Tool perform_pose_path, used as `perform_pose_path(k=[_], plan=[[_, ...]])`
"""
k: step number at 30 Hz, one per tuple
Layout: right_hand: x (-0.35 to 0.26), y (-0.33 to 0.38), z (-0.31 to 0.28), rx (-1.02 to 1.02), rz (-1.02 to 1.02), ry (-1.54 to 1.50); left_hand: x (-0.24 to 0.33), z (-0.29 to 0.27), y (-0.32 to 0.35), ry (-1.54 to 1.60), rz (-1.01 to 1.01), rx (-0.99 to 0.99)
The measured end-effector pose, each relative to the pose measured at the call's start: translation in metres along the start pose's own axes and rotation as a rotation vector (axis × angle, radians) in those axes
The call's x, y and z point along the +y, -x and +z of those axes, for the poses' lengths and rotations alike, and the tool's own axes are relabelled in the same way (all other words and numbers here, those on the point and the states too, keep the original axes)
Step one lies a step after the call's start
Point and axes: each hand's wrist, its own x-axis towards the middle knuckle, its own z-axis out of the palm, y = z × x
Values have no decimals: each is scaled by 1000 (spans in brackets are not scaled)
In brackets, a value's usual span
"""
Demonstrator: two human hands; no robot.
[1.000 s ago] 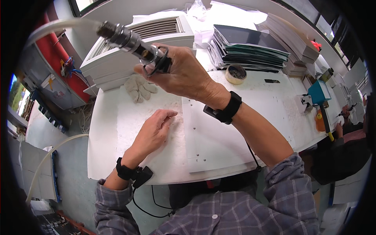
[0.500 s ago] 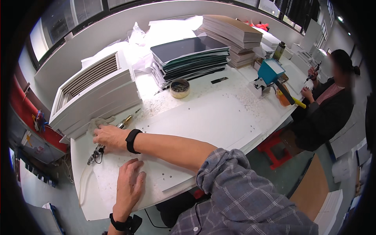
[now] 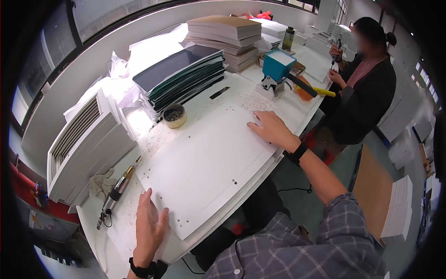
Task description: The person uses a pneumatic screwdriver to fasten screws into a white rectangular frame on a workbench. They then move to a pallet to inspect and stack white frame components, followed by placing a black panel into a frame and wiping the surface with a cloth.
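Note:
A white rectangular board [image 3: 209,162] lies flat across the worktable, with several small screws along its edges. My left hand [image 3: 151,228] rests at the board's left end, thumb and fingers apart, holding nothing. At the far right end my right hand [image 3: 276,130] reaches over the board with its fingers stretched toward the corner, also holding nothing. Left of the board lies a power screwdriver [image 3: 115,196] with a brass-coloured front and a thin bit. A crumpled beige rag [image 3: 99,184] sits beside it. Beyond the board stands a round tub [image 3: 174,117] of small screws.
White slatted panels [image 3: 88,153] stack at the left. A pile of dark sheets [image 3: 186,74] and brown-topped boards [image 3: 223,32] fill the back. A dark blade-like piece [image 3: 219,93], a teal box-shaped device [image 3: 278,65] and a bottle [image 3: 288,38] stand farther right, near a seated co-worker [image 3: 367,88].
My right hand has left the screwdriver and rag at the left and swung across to the board's right end. My left hand stays near the board's left end. The view has shifted right.

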Motion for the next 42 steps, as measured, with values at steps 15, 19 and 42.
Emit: perform_pose_path(k=[15,19,42], plan=[[22,211,-42,59,502,-601,49,53,18,223,-79,61],[35,249,-4,206,612,-722,72,76,17,660,-127,190],[38,603,-66,1427,1043,-752,271,321,-11,745,319,-679]])
